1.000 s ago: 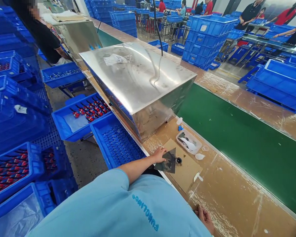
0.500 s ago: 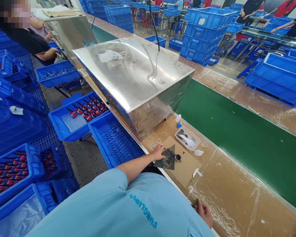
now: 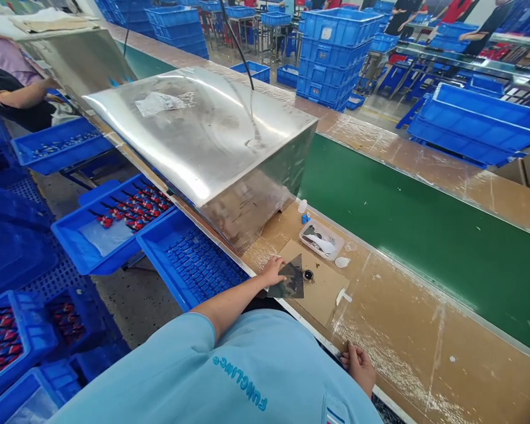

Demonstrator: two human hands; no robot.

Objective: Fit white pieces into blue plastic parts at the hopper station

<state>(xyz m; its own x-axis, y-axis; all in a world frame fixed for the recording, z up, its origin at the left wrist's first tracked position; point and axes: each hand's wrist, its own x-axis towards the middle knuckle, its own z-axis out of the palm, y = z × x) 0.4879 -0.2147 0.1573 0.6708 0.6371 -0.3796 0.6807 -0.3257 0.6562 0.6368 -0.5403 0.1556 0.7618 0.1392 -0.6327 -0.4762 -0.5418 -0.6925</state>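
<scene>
My left hand (image 3: 272, 272) is closed on the near left edge of a dark flat plate (image 3: 292, 279), which lies tilted over the bench edge and a sheet of cardboard (image 3: 325, 293). Just beyond the plate stands a small round pot of black liquid (image 3: 308, 275). My right hand (image 3: 358, 366) rests at the front edge of the bench, its fingers curled together; whatever they may hold is hidden or too small to name. A white strip (image 3: 343, 296) lies at the cardboard's right side. Behind it sit a clear plastic tub (image 3: 321, 240) with a white piece inside and a small white lid (image 3: 342, 262).
A large metal hood (image 3: 203, 135) covers the bench to the left. Beyond runs a green conveyor belt (image 3: 401, 235). At lower left, a blue crate (image 3: 152, 250) holds rows of blue parts, another crate (image 3: 77, 238) red-and-blue ones. A co-worker's arm (image 3: 24, 94) shows far left.
The view has turned to the right, so the bench and crates appear farther left. Against the bench, both hands and the dark plate have hardly moved.
</scene>
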